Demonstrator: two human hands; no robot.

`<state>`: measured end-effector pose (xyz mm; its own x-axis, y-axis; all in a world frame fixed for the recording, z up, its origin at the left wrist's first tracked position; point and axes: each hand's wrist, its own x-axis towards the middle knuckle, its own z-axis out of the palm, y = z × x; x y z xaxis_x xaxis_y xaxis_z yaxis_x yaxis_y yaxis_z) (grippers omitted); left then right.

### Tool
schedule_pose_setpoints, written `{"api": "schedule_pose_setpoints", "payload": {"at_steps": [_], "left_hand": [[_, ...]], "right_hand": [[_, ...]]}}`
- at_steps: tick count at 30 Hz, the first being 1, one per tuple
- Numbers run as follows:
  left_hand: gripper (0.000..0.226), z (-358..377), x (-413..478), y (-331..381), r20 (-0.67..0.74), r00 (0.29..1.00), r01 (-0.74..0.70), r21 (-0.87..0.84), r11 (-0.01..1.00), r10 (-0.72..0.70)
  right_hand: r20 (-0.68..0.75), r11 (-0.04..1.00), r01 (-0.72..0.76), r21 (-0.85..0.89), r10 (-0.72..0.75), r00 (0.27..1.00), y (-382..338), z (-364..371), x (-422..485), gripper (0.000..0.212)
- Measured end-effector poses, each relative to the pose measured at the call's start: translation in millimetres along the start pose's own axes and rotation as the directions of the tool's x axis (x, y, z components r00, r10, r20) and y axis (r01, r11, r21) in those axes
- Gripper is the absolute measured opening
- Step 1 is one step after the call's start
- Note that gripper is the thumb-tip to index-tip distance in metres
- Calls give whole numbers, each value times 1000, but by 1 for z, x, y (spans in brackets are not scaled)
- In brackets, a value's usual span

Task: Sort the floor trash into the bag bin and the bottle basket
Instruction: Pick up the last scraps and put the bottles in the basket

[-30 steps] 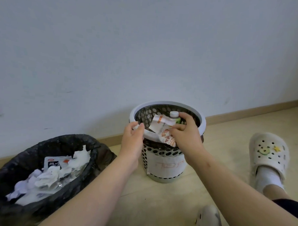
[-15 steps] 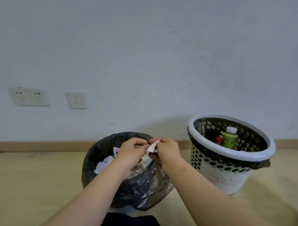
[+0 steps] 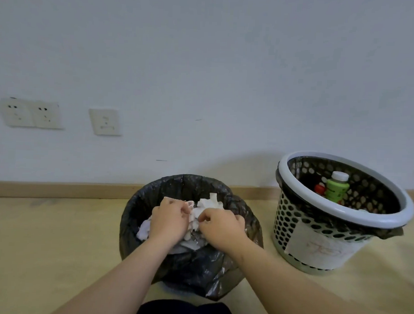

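The bin lined with a black bag point(image 3: 138, 202) stands on the floor in front of me, filled with crumpled white paper point(image 3: 210, 202). Both my hands are down inside its mouth. My left hand point(image 3: 169, 220) and my right hand point(image 3: 220, 227) have curled fingers and pinch a crumpled white wrapper point(image 3: 192, 218) between them, on top of the paper heap. To the right stands the perforated white bottle basket point(image 3: 294, 183), holding a green bottle with a white cap point(image 3: 336, 189) and a red-capped bottle point(image 3: 320, 188).
A white wall with three sockets point(image 3: 30, 114) rises behind the bins above a wooden skirting board point(image 3: 59, 189). A paper label point(image 3: 315, 248) is stuck to the basket's front. My dark trouser leg point(image 3: 184, 311) shows at the bottom edge. The floor is pale wood.
My view swung from the basket to the bag bin. Both hands carried the wrapper out of the basket and have lowered it from above the bin's rim into the bin.
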<state>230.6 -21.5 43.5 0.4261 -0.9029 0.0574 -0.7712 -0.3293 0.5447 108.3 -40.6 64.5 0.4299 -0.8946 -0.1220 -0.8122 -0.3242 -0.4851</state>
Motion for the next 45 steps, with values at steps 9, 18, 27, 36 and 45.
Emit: {"api": "schedule_pose_setpoints", "payload": {"at_steps": [9, 18, 27, 36, 45], "left_hand": [[42, -14, -19, 23, 362, 859, -423, 99, 901, 363], [43, 16, -5, 38, 277, 887, -462, 509, 726, 370], [59, 26, -10, 98, 151, 885, -462, 397, 793, 440], [35, 18, -56, 170, 179, 863, -490, 75, 868, 472], [22, 12, -83, 213, 190, 903, -367, -130, 921, 386]], "right_hand": [[-386, 999, -49, 18, 52, 921, 27, -22, -16, 28], [-440, 866, -389, -313, 231, 868, 93, -69, -33, 31], [-353, 834, -478, -277, 374, 857, 123, -94, -52, 46], [-263, 802, -586, -119, 543, 797, 141, -125, -104, 45], [-340, 884, -452, 117, 464, 818, 141, -159, -143, 30]]}}
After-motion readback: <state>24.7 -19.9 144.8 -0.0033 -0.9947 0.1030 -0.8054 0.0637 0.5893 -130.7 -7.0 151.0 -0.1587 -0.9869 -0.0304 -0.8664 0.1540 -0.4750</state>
